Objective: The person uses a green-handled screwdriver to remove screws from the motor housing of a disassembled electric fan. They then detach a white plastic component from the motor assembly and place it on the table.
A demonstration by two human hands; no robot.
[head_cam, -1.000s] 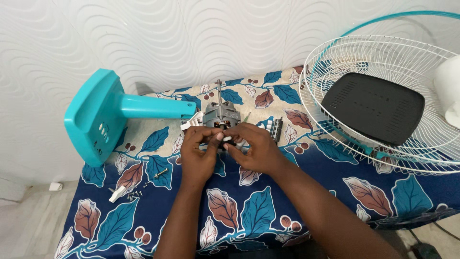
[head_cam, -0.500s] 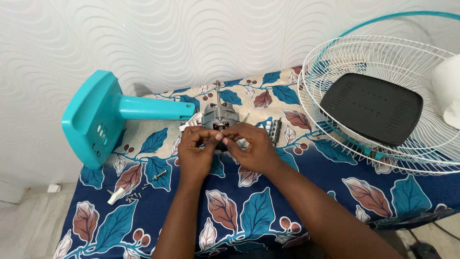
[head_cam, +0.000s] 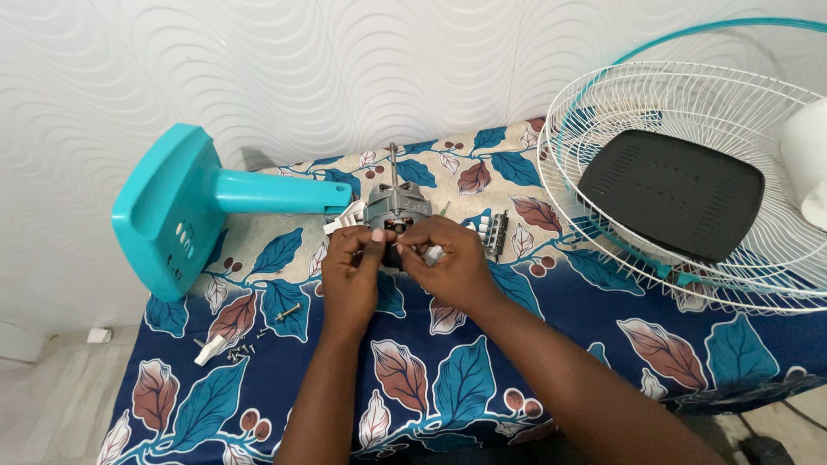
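Note:
A grey fan motor (head_cam: 394, 207) with a thin upright shaft sits on the leaf-patterned cloth (head_cam: 465, 379), joined to a teal fan stand (head_cam: 185, 207) lying on its side. My left hand (head_cam: 353, 275) and my right hand (head_cam: 448, 263) meet at the near side of the motor, fingers pinched together on a small part or wire that I cannot make out. A small white piece shows under my right fingers.
A white wire fan guard (head_cam: 689, 164) with a black panel (head_cam: 672, 194) on it lies at the right. A black slotted piece (head_cam: 497, 234) lies beside my right hand. Loose screws (head_cam: 241, 349) and a white bit (head_cam: 209, 351) lie near the table's left edge.
Both hands stay at the motor's near side with only small finger movements. The camera view has shifted slightly.

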